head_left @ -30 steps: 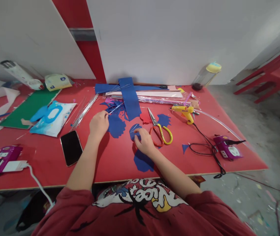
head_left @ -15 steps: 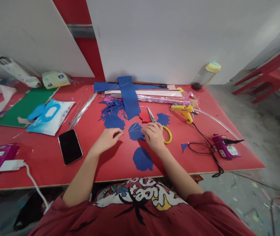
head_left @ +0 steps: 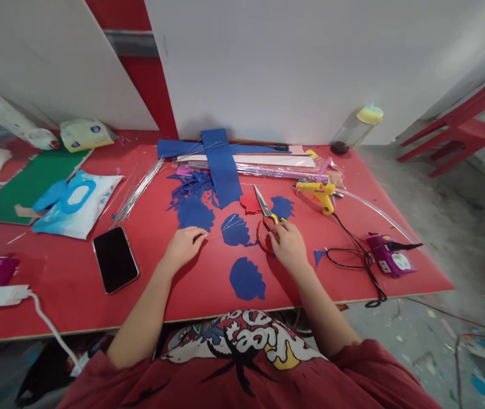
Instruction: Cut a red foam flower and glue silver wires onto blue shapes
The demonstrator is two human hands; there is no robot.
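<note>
- Right hand [head_left: 289,245]: fingers bent over the handles of your scissors [head_left: 263,203]. You're touching them; can't tell if it's a firm grip or only resting.
- Scissors: around mid-tabletop [head_left: 208,289], tips toward the far edge, handles toward the near edge. Blades lie by a red cut piece [head_left: 249,203]; overlap unclear.
- Left hand [head_left: 186,247]: fingers curled, thumb close to the fingertips, near edge of a blue cutout pile [head_left: 195,215]. Can't tell if you're pinching something thin.
- Between your hands: blue cutout [head_left: 234,237] with thin wires [head_left: 234,221] lying loose across it.
- Risk: sweep the scissors toward the left edge and you could knock those wires off or crease the cutout; cause would be loose, light parts close to the handles.
- Risk: a careless lift could snag the red piece, since the blades sit right by it.
- Risk: a sleeve or forearm brush might push the lower blue cutout [head_left: 247,278] off the near edge; it's close to that edge, between your forearms.
</note>
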